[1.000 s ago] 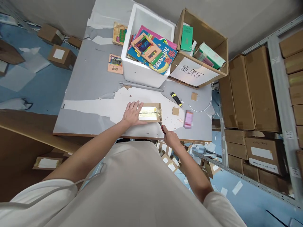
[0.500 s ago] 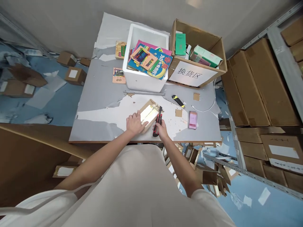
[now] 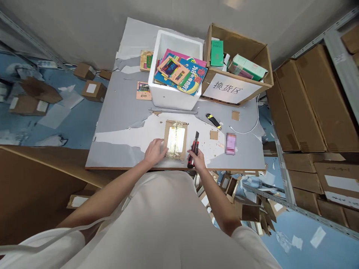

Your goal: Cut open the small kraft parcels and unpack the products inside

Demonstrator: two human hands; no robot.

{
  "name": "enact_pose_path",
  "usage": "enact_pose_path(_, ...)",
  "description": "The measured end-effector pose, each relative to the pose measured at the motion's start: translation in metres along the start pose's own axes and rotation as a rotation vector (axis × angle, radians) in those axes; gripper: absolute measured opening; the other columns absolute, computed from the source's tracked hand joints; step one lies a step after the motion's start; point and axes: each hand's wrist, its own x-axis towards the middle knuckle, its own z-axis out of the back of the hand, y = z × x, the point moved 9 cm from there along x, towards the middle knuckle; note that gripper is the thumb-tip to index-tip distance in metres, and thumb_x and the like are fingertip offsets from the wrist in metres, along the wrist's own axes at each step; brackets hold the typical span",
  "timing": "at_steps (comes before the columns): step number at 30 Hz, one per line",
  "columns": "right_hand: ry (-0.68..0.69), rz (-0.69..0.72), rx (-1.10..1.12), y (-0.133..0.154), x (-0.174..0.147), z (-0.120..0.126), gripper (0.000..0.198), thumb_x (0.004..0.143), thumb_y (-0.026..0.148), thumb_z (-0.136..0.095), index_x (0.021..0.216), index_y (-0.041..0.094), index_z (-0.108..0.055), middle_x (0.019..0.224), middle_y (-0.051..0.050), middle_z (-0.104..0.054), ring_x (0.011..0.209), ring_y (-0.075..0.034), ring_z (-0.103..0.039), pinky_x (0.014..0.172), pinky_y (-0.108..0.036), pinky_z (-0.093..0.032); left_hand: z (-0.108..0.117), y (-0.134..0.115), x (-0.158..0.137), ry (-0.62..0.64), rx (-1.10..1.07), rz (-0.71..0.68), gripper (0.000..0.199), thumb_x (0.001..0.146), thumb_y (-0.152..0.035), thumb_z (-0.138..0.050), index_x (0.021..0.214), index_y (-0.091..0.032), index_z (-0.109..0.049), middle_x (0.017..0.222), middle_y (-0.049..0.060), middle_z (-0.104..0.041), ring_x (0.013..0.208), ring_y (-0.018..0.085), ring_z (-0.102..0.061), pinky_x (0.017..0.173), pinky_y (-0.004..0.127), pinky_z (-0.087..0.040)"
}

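Note:
A small taped cardboard box (image 3: 176,140) with a white label lies square to me near the table's front edge, shiny clear tape running down its middle. My left hand (image 3: 155,152) holds the box's left side, the thumb at its lower left corner and the fingers bent along the edge. Just right of the box, my right hand (image 3: 198,160) is closed around a red and black utility knife (image 3: 193,151). The knife points away from me with its blade end up, apart from the box.
Farther back stand a white foam box (image 3: 172,98) of books and an open carton (image 3: 266,80) of packages. A yellow-black cutter (image 3: 213,121), cardboard scraps (image 3: 214,135) and a pink, blurred phone-like object (image 3: 230,144) lie to the right. Shelves with cartons (image 3: 316,97) flank the table.
The box has turned from a slant to straight and now lies flat. My left hand has slid off its top to the left side. The knife has moved slightly right, away from it.

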Motion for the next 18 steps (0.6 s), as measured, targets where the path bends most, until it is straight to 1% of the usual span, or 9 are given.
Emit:
enact_pose_path(2,0.042,-0.088,0.075,-0.016,-0.020,0.004,0.038,0.070,0.036,-0.070,0.102,0.022,-0.053,0.081,0.001,-0.066,0.057,-0.012,-0.058,0.059,-0.030,-0.052,0.015,-0.006,0.028,-0.047,0.026,-0.047,0.057,0.087,-0.043,-0.047,0.133,-0.010,-0.046,0.129,0.018,-0.052,0.122,0.031,-0.049,0.105,0.044,-0.040)
enact_pose_path(4,0.080,-0.189,0.147,-0.033,-0.037,0.000,0.042,0.072,0.042,-0.070,0.106,0.025,-0.052,0.084,0.001,-0.068,0.062,-0.016,-0.064,0.066,-0.035,-0.054,0.024,-0.018,0.062,-0.063,0.043,-0.140,0.060,0.087,-0.039,-0.046,0.140,-0.010,-0.038,0.140,0.018,-0.044,0.131,0.031,-0.041,0.109,0.044,-0.036)
enact_pose_path(6,0.094,-0.252,0.204,-0.044,-0.046,-0.008,0.046,0.073,0.046,-0.070,0.109,0.028,-0.050,0.091,-0.001,-0.070,0.072,-0.020,-0.069,0.071,-0.039,-0.055,0.020,-0.027,0.092,0.018,0.081,-0.215,0.059,0.086,-0.034,-0.046,0.141,-0.013,-0.037,0.141,0.016,-0.044,0.135,0.030,-0.037,0.111,0.046,-0.033)
enact_pose_path(8,0.072,-0.267,0.254,-0.050,-0.047,-0.017,0.049,0.071,0.049,-0.071,0.110,0.030,-0.048,0.091,-0.002,-0.070,0.082,-0.023,-0.071,0.074,-0.042,-0.055,0.007,-0.029,0.112,0.154,0.122,-0.221,0.056,0.085,-0.030,-0.046,0.138,-0.013,-0.042,0.138,0.015,-0.049,0.131,0.029,-0.043,0.108,0.044,-0.037)
enact_pose_path(9,0.057,-0.259,0.272,-0.051,-0.046,-0.021,0.049,0.071,0.049,-0.072,0.109,0.030,-0.047,0.090,-0.002,-0.070,0.085,-0.025,-0.071,0.075,-0.043,-0.055,0.002,-0.027,0.117,0.197,0.138,-0.205,0.054,0.084,-0.029,-0.046,0.136,-0.013,-0.044,0.135,0.015,-0.051,0.127,0.029,-0.046,0.106,0.042,-0.039)
enact_pose_path(11,0.031,-0.232,0.281,-0.051,-0.042,-0.024,0.048,0.070,0.049,-0.072,0.108,0.030,-0.048,0.086,-0.003,-0.070,0.089,-0.027,-0.071,0.077,-0.044,-0.055,-0.002,-0.023,0.120,0.213,0.152,-0.157,0.052,0.084,-0.029,-0.047,0.134,-0.013,-0.048,0.131,0.015,-0.054,0.121,0.028,-0.051,0.102,0.039,-0.043)
enact_pose_path(13,0.010,-0.194,0.261,-0.046,-0.037,-0.020,0.048,0.070,0.048,-0.072,0.107,0.029,-0.049,0.085,-0.003,-0.070,0.092,-0.027,-0.071,0.080,-0.043,-0.055,0.002,-0.017,0.116,0.170,0.151,-0.105,0.052,0.084,-0.031,-0.048,0.132,-0.014,-0.050,0.129,0.014,-0.056,0.118,0.029,-0.053,0.100,0.039,-0.044)
enact_pose_path(16,-0.026,-0.129,0.228,-0.029,-0.021,-0.003,0.051,0.070,0.048,-0.072,0.110,0.028,-0.048,0.088,-0.001,-0.070,0.094,-0.024,-0.070,0.083,-0.039,-0.054,0.014,0.000,0.101,0.096,0.150,0.005,0.052,0.083,-0.035,-0.050,0.130,-0.014,-0.053,0.123,0.014,-0.059,0.113,0.029,-0.056,0.096,0.039,-0.046)
enact_pose_path(18,-0.048,-0.088,0.211,-0.010,-0.002,0.009,0.052,0.072,0.046,-0.071,0.113,0.028,-0.045,0.094,-0.001,-0.070,0.096,-0.021,-0.069,0.084,-0.037,-0.054,0.024,0.015,0.084,0.036,0.146,0.097,0.051,0.084,-0.040,-0.049,0.127,-0.014,-0.057,0.116,0.014,-0.063,0.109,0.030,-0.059,0.093,0.040,-0.047)
